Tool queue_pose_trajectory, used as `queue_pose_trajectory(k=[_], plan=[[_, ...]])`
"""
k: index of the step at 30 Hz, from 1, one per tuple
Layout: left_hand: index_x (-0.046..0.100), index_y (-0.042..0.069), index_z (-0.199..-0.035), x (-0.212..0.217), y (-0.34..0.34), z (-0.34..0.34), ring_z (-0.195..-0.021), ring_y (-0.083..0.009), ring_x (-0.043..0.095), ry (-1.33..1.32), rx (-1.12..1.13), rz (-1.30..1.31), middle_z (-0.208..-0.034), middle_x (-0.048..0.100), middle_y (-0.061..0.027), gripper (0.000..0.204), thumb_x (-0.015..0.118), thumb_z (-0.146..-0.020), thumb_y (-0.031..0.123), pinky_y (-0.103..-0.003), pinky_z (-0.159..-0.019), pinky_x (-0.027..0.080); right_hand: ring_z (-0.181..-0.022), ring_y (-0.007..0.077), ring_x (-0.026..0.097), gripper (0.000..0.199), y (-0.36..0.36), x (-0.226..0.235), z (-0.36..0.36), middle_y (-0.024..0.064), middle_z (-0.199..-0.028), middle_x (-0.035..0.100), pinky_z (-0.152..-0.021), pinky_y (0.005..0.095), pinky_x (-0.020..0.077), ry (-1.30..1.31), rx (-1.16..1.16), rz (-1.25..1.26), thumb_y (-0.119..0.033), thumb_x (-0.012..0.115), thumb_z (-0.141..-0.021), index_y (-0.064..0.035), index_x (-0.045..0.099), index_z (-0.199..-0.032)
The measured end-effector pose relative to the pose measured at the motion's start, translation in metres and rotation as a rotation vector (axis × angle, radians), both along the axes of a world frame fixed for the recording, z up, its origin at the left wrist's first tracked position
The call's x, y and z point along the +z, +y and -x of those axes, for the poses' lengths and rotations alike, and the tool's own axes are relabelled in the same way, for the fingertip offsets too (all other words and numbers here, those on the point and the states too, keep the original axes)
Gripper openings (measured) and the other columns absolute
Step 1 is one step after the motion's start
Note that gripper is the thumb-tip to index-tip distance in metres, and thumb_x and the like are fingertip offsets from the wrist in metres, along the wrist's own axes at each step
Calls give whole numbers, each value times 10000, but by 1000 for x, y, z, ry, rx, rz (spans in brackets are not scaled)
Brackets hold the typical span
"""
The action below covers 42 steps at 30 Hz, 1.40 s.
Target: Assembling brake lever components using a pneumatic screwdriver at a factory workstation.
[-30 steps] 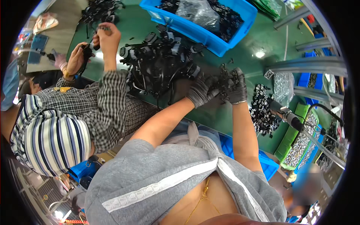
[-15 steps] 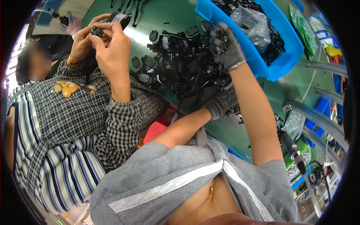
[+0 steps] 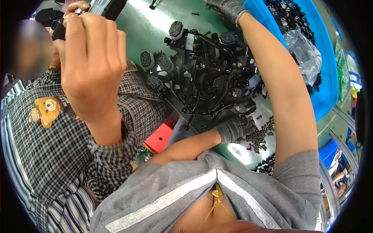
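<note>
Head view: left gloved hand (image 3: 235,131) is nearer the pile of small dark pieces (image 3: 259,139) on the counter (image 3: 136,42), which lies just right of its fingers, long axis slanting lower left to upper right; contact and grip can't tell. Right gloved hand (image 3: 229,8) is well apart by the blue bin (image 3: 331,73), finger state can't tell, heap of black parts (image 3: 210,73) between both hands

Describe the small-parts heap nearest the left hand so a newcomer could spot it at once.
Start at the big blue bin, upper right; left of it lies a tangle of black assemblies. Below the tangle's lower right end, by the gloved left hand, is the heap of small dark parts. Its pieces are far smaller than the tangle's, and it sits higher in view than a second heap.
</note>
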State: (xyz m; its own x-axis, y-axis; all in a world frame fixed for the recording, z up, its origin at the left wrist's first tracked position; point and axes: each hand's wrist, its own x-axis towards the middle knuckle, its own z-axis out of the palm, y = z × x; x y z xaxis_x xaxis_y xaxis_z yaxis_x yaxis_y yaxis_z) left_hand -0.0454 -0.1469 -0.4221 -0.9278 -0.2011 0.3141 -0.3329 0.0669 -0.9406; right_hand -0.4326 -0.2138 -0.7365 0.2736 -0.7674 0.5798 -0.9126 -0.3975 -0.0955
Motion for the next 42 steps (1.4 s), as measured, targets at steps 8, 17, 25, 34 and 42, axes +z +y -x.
queue_pose_trajectory(k=[8, 17, 25, 34, 42], plan=[[691, 63, -840, -8, 5, 5, -1005, -142, 677, 290, 53, -194, -985, 704, 16, 67, 744, -801, 52, -244, -906, 562, -1055, 336, 651, 295, 1, 33, -23, 165, -1149, 681, -882, 418, 518, 416, -35, -563, -320, 492, -1008, -132, 710, -1072], [591, 16, -1206, -11, 24, 19, -1176, -175, 580, 187, 394, -387, -1197, 641, -64, 336, 619, -919, 187, -303, -1042, 436, -962, 403, 658, 317, 32, 84, -50, 198, -1047, 696, -872, 452, 502, -171, -351, -575, -360, 548, -977, -80, 687, -1031], [470, 134, -1460, -275, 297, 89, -1427, -297, 384, -112, -538, -1883, -1515, 446, -111, 722, 567, -865, 531, -533, -1185, 235, -873, 229, 678, 212, 24, 149, -61, 128, -947, 727, -826, 349, 519, -725, -169, -134, -213, 599, -995, -50, 687, -1097], [473, 120, -1456, -298, 292, 103, -1330, -279, 474, -116, -684, -1503, -1439, 519, -94, 762, 510, -863, 597, -538, -1174, 247, -874, 149, 654, 220, 286, 249, -136, 96, -1002, 697, -813, 305, 517, -868, -272, 305, -147, 529, -1032, -21, 670, -1143], [412, 116, -1456, -278, 296, 100, -1405, -346, 360, 87, -785, -2074, -1478, 425, -144, 956, 744, -711, 614, -516, -1208, 210, -1236, 411, 514, 670, 593, 127, -241, 199, -1357, 536, -1013, 487, 459, -521, -1184, -147, -271, 815, -781, -36, 532, -1342]])
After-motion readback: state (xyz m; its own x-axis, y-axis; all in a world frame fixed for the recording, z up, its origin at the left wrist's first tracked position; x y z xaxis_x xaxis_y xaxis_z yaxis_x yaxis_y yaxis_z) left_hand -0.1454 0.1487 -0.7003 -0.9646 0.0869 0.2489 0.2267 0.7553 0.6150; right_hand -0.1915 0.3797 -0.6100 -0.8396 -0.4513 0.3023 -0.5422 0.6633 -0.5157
